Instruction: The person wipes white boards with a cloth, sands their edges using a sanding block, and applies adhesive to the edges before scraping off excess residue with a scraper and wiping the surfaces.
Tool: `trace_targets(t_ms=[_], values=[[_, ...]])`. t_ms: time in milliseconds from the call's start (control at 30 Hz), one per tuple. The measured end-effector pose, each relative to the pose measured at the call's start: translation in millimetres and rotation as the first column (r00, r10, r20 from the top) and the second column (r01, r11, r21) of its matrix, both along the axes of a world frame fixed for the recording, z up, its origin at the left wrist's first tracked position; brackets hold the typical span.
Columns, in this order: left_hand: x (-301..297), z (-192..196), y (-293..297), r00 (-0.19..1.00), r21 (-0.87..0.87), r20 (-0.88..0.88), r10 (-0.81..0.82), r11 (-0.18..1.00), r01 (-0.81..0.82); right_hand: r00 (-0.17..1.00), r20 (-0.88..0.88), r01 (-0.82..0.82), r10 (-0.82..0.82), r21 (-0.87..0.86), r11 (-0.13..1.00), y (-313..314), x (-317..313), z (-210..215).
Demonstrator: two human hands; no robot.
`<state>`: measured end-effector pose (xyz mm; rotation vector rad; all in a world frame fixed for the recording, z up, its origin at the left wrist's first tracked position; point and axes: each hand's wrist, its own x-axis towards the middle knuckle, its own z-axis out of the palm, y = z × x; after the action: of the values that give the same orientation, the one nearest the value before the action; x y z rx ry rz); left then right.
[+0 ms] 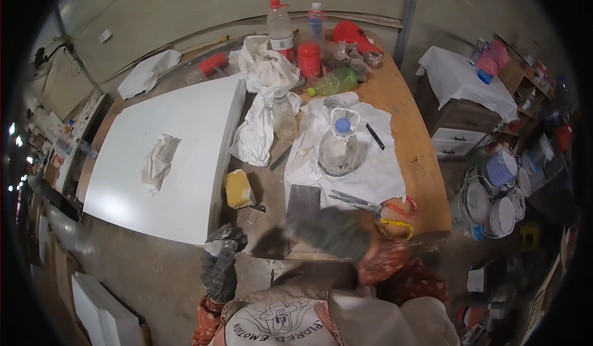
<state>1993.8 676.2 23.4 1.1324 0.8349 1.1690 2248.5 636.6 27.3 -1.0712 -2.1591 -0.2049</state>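
My left hand (220, 264), in a dark grey work glove, is closed beside the near corner of a white panel (154, 179). Something whitish shows at its fingers, too small to name. My right hand (327, 232), also gloved, is smeared by motion over the table's near edge, so its fingers cannot be read. Just beyond it lies a flat dark grey plate (303, 199). Scissors (358, 201) with red and yellow handles rest to its right. Between the hands, farther in, sits a yellow block (239, 189) with a white face, a small dark blade (257, 208) next to it.
A clear jug with a blue cap (338, 154) and a black-handled knife (375, 136) stand on white sheeting (389, 167). Bottles, including a green one (336, 82), a red cap (350, 32) and crumpled cloths fill the back. Buckets (501, 216) stack at right; a crumpled cloth (159, 162) lies on the panel.
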Motion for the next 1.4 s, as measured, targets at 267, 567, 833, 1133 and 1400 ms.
trace_targets(t_ms=[267, 567, 833, 1133, 1400], values=[[-19.5, -34.5, -38.7, 0.863, -0.088, -0.071, 0.499, 0.859, -0.504, 0.693, 0.171, 0.716, -0.7, -0.281, 0.639, 110.6, 217.6, -86.6], [-58.0, -91.6, -74.8, 0.497, -0.027, -0.076, 0.865, 0.496, -0.868, 0.59, 0.434, 0.804, -0.681, -0.39, 0.448, 193.4, 265.3, -182.7], [-125.3, -115.6, -113.9, 0.237, -0.076, -0.114, 0.965, 0.229, -0.97, 0.507, 0.119, 0.823, -0.854, -0.36, 0.439, 216.0, 245.5, -138.8], [-281.6, -111.3, -54.3, 0.475, -0.076, -0.028, 0.879, 0.472, -0.878, 0.55, -0.753, 0.311, -0.36, -0.215, 0.926, 192.5, 11.8, 3.4], [-417.3, -91.6, -89.5, 0.374, -0.131, 0.001, 0.928, 0.371, -0.919, 0.739, -0.667, -0.405, 0.09, -0.334, 0.851, 207.4, -299.2, 74.4]])
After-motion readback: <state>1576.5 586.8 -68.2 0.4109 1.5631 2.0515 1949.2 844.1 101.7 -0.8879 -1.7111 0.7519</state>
